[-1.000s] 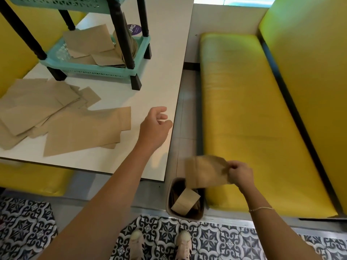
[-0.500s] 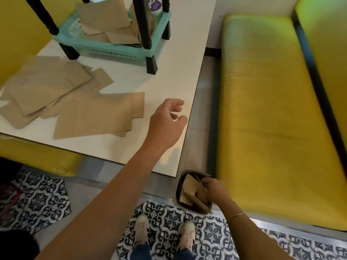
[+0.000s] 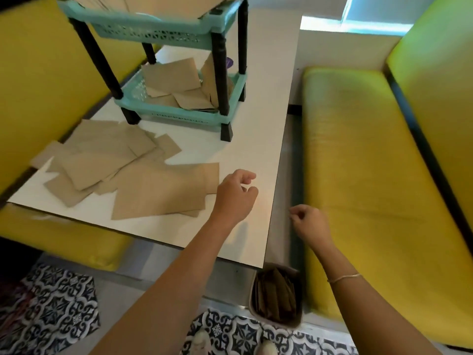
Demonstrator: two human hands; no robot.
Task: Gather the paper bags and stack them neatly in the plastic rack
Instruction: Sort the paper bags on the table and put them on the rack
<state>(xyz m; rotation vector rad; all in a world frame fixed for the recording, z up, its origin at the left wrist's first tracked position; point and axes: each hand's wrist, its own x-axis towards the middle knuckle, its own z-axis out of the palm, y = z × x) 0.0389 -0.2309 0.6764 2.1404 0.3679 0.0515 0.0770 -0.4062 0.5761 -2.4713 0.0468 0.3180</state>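
Right hand up from bin, empty, loosely curled; left hand likewise. Next: gather bags into rack.

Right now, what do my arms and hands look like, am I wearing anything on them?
Both arms are bare, with no sleeves in view and no gloves. The left hand shows no jewellery. The right hand is bare too, with a thin gold-coloured bracelet on its wrist. No rings or watch can be made out.
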